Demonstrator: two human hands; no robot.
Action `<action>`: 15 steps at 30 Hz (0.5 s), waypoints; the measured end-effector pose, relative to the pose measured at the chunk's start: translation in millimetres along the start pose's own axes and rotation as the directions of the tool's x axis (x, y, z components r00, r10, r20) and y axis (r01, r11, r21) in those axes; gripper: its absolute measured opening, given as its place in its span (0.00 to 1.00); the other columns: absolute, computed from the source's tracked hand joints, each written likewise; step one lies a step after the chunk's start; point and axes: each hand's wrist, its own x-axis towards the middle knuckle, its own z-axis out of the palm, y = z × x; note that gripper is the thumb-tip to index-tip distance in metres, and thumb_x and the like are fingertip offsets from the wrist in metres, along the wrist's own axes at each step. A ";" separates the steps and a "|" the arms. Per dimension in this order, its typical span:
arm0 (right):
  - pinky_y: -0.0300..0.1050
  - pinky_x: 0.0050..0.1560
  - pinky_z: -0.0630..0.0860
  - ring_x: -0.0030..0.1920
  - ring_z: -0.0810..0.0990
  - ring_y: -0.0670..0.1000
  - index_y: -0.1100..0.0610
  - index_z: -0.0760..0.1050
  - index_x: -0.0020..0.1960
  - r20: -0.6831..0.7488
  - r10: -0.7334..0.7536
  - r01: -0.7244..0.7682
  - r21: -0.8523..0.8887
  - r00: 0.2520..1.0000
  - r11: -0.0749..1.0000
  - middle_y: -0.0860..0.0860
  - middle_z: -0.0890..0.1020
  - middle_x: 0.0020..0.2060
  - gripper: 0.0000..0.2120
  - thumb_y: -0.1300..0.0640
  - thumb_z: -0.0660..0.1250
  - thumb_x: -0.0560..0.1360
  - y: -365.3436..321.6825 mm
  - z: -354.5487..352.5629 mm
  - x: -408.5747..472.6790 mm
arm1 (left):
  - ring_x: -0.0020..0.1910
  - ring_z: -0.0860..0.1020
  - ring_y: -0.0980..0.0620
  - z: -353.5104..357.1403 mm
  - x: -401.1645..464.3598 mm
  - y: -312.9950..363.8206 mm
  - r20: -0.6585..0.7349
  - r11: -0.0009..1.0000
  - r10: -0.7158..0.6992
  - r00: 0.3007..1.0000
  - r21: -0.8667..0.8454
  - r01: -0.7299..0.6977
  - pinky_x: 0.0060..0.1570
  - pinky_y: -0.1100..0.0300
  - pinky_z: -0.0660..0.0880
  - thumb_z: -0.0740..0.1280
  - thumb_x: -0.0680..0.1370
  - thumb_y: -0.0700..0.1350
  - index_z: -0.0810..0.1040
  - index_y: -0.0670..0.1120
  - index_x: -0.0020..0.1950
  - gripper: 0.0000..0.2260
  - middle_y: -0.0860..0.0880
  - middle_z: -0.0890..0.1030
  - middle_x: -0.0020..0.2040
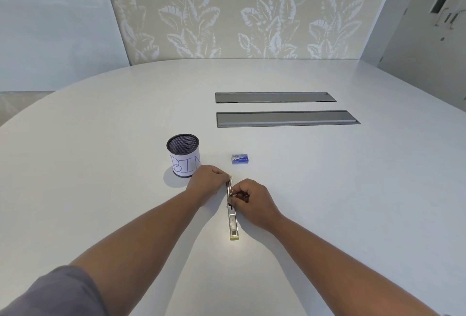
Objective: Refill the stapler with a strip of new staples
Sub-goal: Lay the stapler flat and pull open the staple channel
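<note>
While flat, both hands point(228, 189) on stapler point(233, 217).

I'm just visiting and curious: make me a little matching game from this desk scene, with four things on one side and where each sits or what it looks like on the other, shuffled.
Things:
1. stapler
2. mesh cup
3. staple box
4. cable hatches

Descriptions:
A. small and blue, lying beyond the hands
B. two long grey strips set into the table
C. opened out flat, under the left hand and right hand
D. black, wrapped in paper marked BIN

Pairs: 1-C, 2-D, 3-A, 4-B
</note>
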 end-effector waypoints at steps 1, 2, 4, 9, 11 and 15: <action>0.45 0.46 0.79 0.40 0.81 0.48 0.46 0.78 0.43 0.002 0.006 -0.006 0.003 1.000 1.000 0.45 0.81 0.39 0.12 0.62 0.76 0.71 -0.1 -0.2 0.1 | 0.22 0.71 0.53 -0.1 -0.4 0.4 -0.001 1.000 -0.009 1.000 -0.005 0.009 0.31 0.61 0.70 0.73 0.67 0.49 0.86 0.49 0.36 0.05 0.55 0.77 0.22; 0.47 0.46 0.79 0.40 0.82 0.50 0.45 0.78 0.43 0.002 0.012 -0.012 0.004 1.000 1.000 0.46 0.81 0.39 0.12 0.62 0.76 0.72 -0.3 -0.4 0.2 | 0.22 0.71 0.53 -0.5 -0.9 0.6 0.000 1.000 -0.016 1.000 -0.011 0.016 0.31 0.61 0.70 0.73 0.67 0.49 0.86 0.49 0.36 0.05 0.55 0.77 0.22; 0.48 0.47 0.79 0.41 0.83 0.52 0.46 0.78 0.43 0.003 0.022 -0.022 0.005 1.000 1.000 0.47 0.82 0.39 0.12 0.62 0.76 0.72 -0.4 -0.5 0.0 | 0.22 0.70 0.53 -0.8 -1.9 1.0 0.005 0.999 -0.029 1.000 -0.036 0.029 0.31 0.61 0.69 0.73 0.67 0.48 0.86 0.48 0.35 0.05 0.55 0.77 0.22; 0.47 0.47 0.79 0.39 0.81 0.48 0.48 0.79 0.44 0.010 0.024 -0.025 0.019 1.000 1.000 0.49 0.83 0.40 0.11 0.62 0.76 0.71 -0.1 -0.4 -0.2 | 0.20 0.67 0.52 -2.7 -1.5 6.5 0.030 0.987 -0.110 0.993 -0.116 0.113 0.30 0.62 0.68 0.74 0.69 0.39 0.84 0.45 0.34 0.04 0.50 0.74 0.22; 0.49 0.48 0.79 0.40 0.81 0.49 0.49 0.79 0.45 0.014 0.027 -0.027 0.023 1.000 0.999 0.51 0.83 0.41 0.10 0.62 0.76 0.71 0.0 -0.7 -0.1 | 0.22 0.67 0.51 -4.0 0.0 9.3 0.064 0.975 -0.152 0.986 -0.152 0.160 0.31 0.62 0.69 0.74 0.69 0.35 0.82 0.44 0.34 0.06 0.48 0.74 0.24; 0.51 0.49 0.80 0.41 0.83 0.53 0.49 0.79 0.44 0.014 0.025 -0.026 0.029 1.000 0.999 0.52 0.84 0.41 0.11 0.63 0.76 0.71 -1.0 -0.3 0.0 | 0.29 0.71 0.50 -4.6 -3.3 17.0 0.095 0.961 -0.203 0.975 -0.170 0.217 0.31 0.63 0.72 0.75 0.68 0.30 0.79 0.45 0.39 0.11 0.47 0.76 0.31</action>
